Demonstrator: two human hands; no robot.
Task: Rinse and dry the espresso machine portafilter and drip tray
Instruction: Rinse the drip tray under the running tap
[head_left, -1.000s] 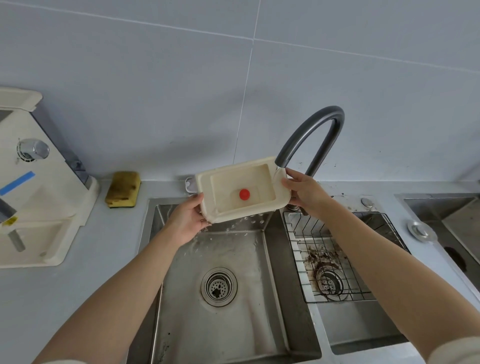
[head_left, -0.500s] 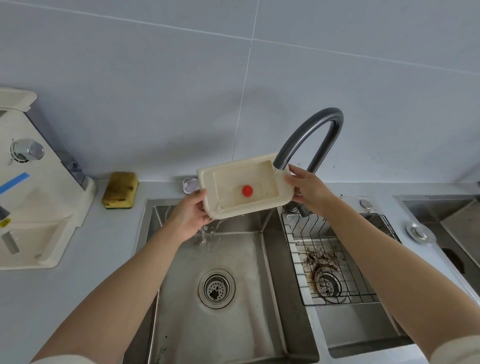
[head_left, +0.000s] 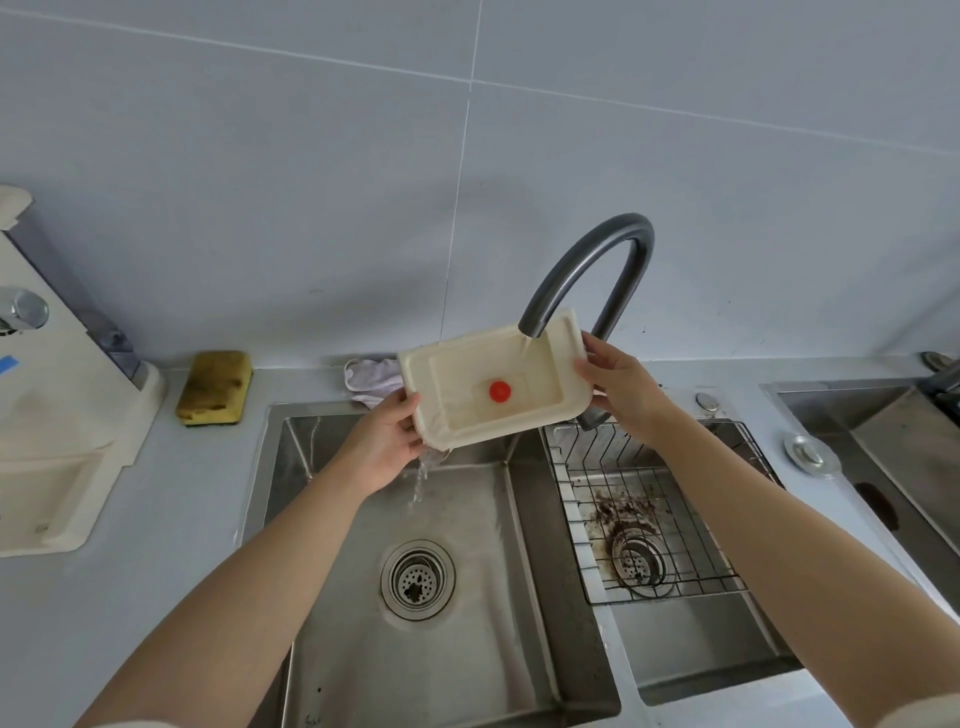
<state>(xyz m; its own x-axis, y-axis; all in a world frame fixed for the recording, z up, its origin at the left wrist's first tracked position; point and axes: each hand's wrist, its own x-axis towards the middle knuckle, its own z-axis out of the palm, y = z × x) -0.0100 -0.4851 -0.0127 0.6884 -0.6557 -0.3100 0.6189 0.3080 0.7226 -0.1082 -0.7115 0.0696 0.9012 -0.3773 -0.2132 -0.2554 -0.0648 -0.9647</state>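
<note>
The cream drip tray with a red float is held under the grey faucet, above the left sink basin. My left hand grips its lower left corner. My right hand grips its right end. The tray tilts down to the left, and water runs from the spout into it and spills off its left corner into the basin. No portafilter is in view.
The cream espresso machine stands on the counter at left. A yellow sponge and a white cloth lie behind the sink. A stained wire rack sits in the right basin. A drain stopper lies further right.
The tray has tilted further down to the left, and water now pours off its left corner in a stream. Both hands have kept their grip.
</note>
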